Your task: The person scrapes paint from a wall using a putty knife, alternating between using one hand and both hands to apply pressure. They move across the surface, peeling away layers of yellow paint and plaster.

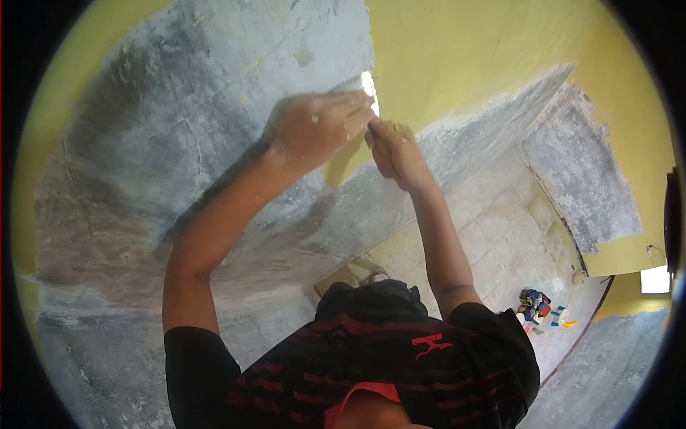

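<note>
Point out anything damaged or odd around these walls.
The yellow painted wall looks patchy: rough grey areas with ragged edges interrupt its colour, the left one blotched darker. Whether that is damage or deliberate preparation, I cannot tell.

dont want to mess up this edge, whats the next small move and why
Probably ease the bright, blade-like strip slightly down: left hand and right hand meet by it, where grey coating borders yellow wall, and a yellow patch shows below them.
</note>
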A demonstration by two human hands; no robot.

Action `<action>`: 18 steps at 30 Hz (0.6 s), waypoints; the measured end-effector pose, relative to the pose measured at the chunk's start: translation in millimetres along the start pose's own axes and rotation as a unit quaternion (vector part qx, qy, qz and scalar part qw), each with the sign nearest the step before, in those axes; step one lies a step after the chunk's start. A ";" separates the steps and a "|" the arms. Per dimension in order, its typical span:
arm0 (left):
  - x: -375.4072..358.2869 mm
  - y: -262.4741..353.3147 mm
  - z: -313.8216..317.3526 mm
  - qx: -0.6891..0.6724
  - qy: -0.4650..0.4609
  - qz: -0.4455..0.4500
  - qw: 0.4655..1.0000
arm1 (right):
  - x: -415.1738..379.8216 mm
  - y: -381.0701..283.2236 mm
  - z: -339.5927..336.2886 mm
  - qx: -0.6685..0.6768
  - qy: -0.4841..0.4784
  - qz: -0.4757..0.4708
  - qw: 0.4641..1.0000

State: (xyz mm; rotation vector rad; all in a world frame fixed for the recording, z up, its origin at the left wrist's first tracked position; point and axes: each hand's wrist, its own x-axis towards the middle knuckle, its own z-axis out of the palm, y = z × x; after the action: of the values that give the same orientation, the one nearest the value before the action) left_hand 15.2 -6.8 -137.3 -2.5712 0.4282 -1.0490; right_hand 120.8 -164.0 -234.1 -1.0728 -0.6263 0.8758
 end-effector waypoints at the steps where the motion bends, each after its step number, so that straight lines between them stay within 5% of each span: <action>1: -1.3 1.8 -1.3 -0.001 -0.004 -0.004 1.000 | 0.8 -5.3 3.0 0.014 -0.004 0.001 1.000; 12: -3.7 1.8 9.6 -0.026 0.009 0.004 1.000 | 1.3 1.4 0.0 0.024 -0.006 -0.001 1.000; 18: -27.6 16.9 17.3 -0.076 -0.082 -0.007 0.994 | -12.9 28.4 -1.4 0.008 0.018 0.054 0.998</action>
State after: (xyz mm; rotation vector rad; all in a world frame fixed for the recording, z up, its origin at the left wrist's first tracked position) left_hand 6.2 -8.0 -172.9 -2.7711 0.4645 -0.8286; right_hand 106.7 -169.6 -261.3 -1.1141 -0.5349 0.9506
